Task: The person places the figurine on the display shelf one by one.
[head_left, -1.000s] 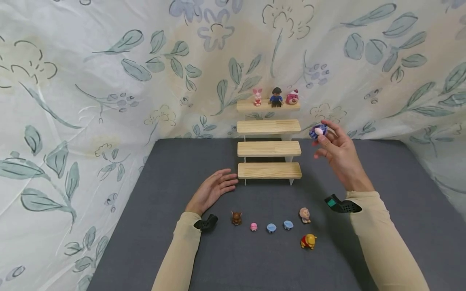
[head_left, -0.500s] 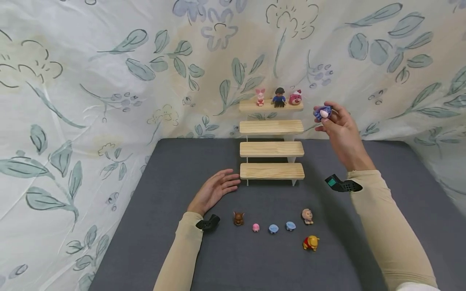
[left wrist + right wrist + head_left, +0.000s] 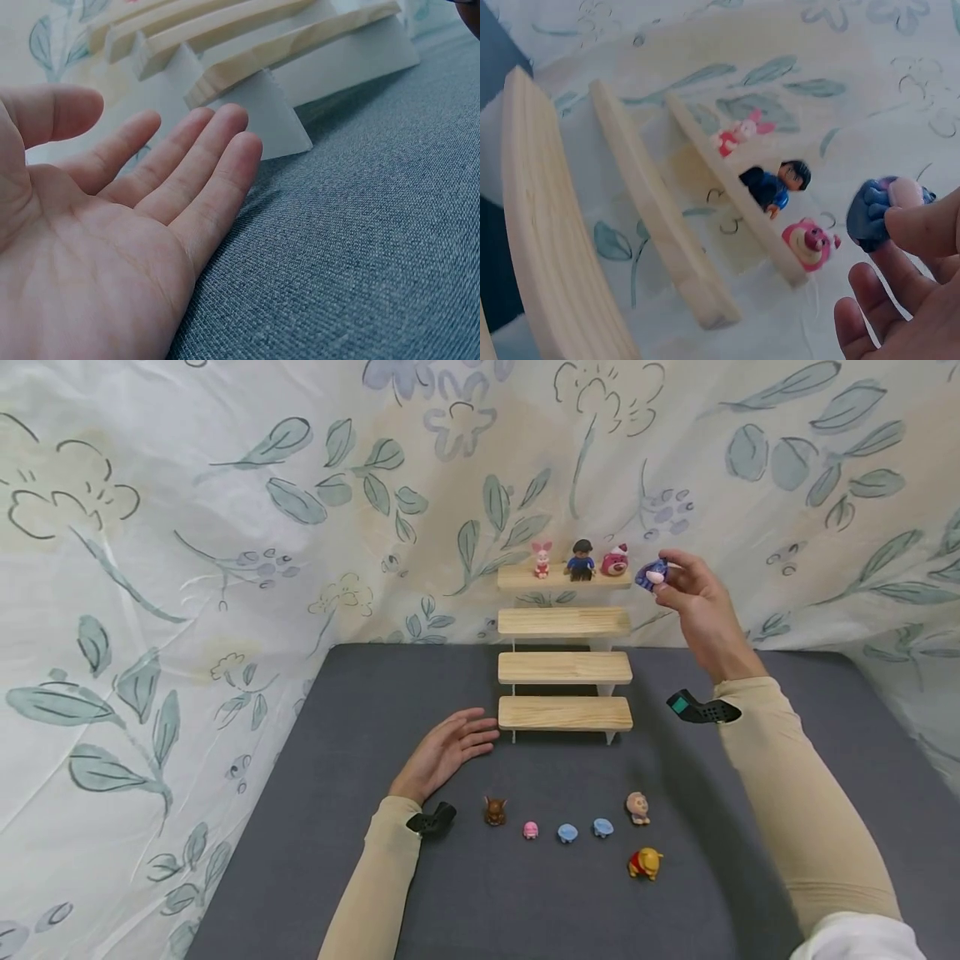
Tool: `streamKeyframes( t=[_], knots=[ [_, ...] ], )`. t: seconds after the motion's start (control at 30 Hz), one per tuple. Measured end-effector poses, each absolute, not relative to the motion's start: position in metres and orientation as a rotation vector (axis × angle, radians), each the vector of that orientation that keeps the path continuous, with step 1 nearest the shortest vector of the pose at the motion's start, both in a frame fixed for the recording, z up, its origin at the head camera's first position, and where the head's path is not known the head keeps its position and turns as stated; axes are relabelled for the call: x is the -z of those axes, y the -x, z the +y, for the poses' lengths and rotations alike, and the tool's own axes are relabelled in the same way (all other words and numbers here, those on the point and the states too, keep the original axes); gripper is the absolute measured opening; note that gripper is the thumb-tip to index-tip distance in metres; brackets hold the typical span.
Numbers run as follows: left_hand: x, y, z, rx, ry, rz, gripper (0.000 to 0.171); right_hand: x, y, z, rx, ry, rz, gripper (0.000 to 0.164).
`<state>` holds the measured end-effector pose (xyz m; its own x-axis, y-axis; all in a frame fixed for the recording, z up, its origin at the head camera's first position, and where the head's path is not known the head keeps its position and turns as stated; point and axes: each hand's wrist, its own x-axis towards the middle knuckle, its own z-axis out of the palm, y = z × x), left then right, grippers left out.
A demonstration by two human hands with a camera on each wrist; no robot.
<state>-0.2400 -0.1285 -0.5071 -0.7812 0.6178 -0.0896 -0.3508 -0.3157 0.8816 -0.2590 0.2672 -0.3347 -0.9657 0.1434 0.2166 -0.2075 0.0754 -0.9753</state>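
Note:
Between thumb and fingers my right hand pinches a blue figurine with a pale pink muzzle. It is in the air just right of the top step of a wooden stepped shelf. On that top step stand a pink piglet figurine, a toy figure in blue and a round pink bear figurine; the right wrist view shows the bear closest to the held figurine. My left hand lies palm up with relaxed fingers, its fingertips beside the lowest step's left end, holding nothing.
On the dark grey cloth in front of the shelf are a brown figurine, a small pink piece, two light blue pieces, a pale figurine and a yellow bear in red. Floral fabric hangs behind.
My right hand has risen with the blue figurine and come closer to the top step's right end. The figurine has turned in the fingers. My left hand stays by the shelf.

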Motion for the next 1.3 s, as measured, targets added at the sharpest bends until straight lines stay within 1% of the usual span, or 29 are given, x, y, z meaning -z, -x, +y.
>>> streamKeyframes(
  t=[0.1, 0.3, 0.4, 0.5, 0.73, 1.07, 1.3],
  knots=[
    [0.507, 0.240, -0.129, -2.118, -0.353, 1.331, 0.056, 0.335, 0.265, 0.269, -1.932, -0.011, -2.201, 0.050],
    [0.508, 0.240, -0.129, -2.116, -0.365, 1.331, 0.055, 0.341, 0.276, 0.270, -1.880, 0.079, -2.364, 0.046],
    [0.507, 0.241, -0.129, -2.111, -0.371, 1.334, 0.055, 0.344, 0.279, 0.270, -1.848, 0.099, -2.438, 0.048],
    [0.507, 0.241, -0.129, -2.110, -0.365, 1.328, 0.056, 0.347, 0.281, 0.271, -1.825, 0.101, -2.495, 0.049],
    [0.505, 0.242, -0.130, -2.107, -0.357, 1.312, 0.057, 0.357, 0.284, 0.271, -1.841, 0.076, -2.510, 0.039],
    [0.506, 0.244, -0.129, -2.099, -0.346, 1.317, 0.056, 0.366, 0.289, 0.272, -1.842, 0.081, -2.536, 0.042],
    [0.506, 0.244, -0.129, -2.104, -0.336, 1.316, 0.056, 0.370, 0.291, 0.270, -1.821, 0.054, -2.548, 0.035]
  ],
)
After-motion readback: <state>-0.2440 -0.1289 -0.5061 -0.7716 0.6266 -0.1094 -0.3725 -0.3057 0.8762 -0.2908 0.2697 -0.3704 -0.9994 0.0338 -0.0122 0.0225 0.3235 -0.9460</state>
